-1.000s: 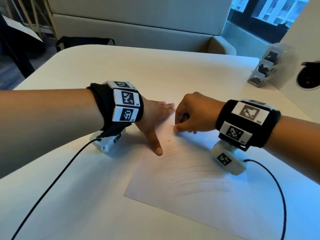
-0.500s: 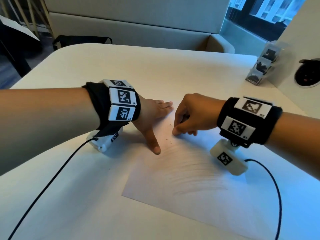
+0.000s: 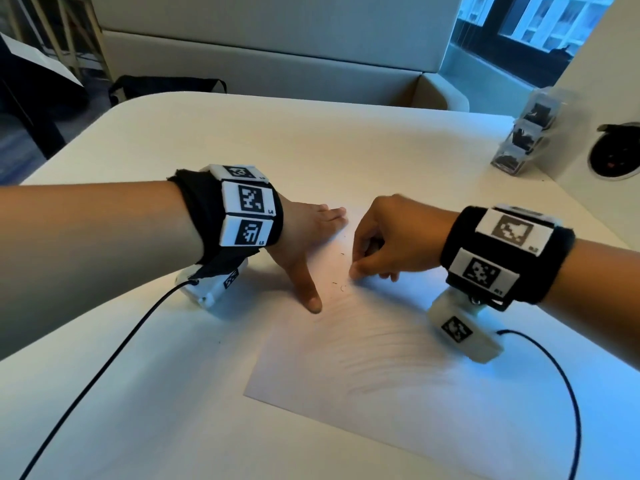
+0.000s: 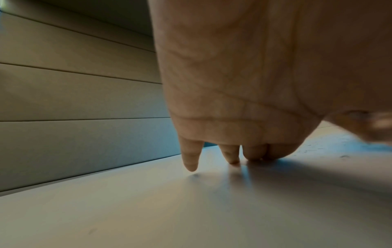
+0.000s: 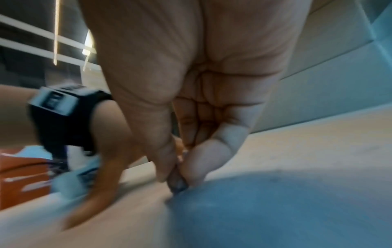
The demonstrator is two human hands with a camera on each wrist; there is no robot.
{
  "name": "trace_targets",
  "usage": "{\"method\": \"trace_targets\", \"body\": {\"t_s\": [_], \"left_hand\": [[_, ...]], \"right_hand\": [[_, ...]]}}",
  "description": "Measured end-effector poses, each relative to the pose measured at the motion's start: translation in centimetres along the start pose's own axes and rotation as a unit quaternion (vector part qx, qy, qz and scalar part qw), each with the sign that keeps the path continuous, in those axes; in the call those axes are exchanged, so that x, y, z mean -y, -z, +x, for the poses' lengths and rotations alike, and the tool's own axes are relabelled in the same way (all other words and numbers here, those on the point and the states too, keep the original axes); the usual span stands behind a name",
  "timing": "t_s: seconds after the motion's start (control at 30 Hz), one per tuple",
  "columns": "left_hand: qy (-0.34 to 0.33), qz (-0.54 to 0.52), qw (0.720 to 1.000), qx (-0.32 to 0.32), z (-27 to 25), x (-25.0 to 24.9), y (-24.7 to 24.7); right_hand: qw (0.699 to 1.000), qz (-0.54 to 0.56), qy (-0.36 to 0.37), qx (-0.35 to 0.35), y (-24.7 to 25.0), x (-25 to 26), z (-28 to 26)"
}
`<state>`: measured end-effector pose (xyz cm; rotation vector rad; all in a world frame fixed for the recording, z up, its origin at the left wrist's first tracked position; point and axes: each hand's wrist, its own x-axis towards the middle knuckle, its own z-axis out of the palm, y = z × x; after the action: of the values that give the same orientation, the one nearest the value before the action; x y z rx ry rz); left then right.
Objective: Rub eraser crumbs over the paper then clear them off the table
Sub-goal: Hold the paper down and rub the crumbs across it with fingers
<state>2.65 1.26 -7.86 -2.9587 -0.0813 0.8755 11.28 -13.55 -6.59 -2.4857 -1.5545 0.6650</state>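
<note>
A white sheet of paper (image 3: 374, 372) with faint pencil strokes lies on the white table (image 3: 311, 140). My left hand (image 3: 311, 244) lies flat on the paper's far left corner, fingers straight and thumb spread, holding the sheet down. My right hand (image 3: 367, 261) pinches a small grey eraser (image 5: 177, 182) between thumb and fingers, with its tip pressed on the paper. A few dark eraser crumbs (image 3: 337, 285) lie between the two hands. In the left wrist view the fingertips (image 4: 191, 165) touch the surface.
Clear plastic boxes (image 3: 526, 133) with dark contents stand at the table's far right, beside a round socket (image 3: 616, 152) in a white panel. Black cables (image 3: 104, 368) trail from both wrist cameras across the table. A beige sofa (image 3: 277, 46) stands behind the table.
My right hand has shifted slightly over the paper with the eraser, and a few more crumbs lie near the thumb. The left hand stays in place.
</note>
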Motion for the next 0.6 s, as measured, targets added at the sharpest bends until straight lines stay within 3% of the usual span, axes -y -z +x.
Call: {"method": "trace_targets", "body": {"t_s": [0.1, 0.27, 0.43, 0.6], "left_hand": [[0.0, -0.002, 1.0, -0.001, 0.0, -0.1, 0.0], [0.005, 0.006, 1.0, 0.005, -0.1, -0.2, 0.1], [0.003, -0.006, 1.0, 0.0, 0.0, -0.1, 0.1], [0.005, 0.006, 1.0, 0.006, 0.1, 0.0, 0.0]], "right_hand": [[0.999, 0.013, 0.012, 0.043, -0.3, 0.4, -0.3], [0.999, -0.02, -0.026, -0.043, 0.7, -1.1, 0.3], [0.999, 0.005, 0.009, 0.039, -0.2, 0.3, -0.4], [0.998, -0.025, -0.023, -0.043, 0.8, -1.2, 0.2]]}}
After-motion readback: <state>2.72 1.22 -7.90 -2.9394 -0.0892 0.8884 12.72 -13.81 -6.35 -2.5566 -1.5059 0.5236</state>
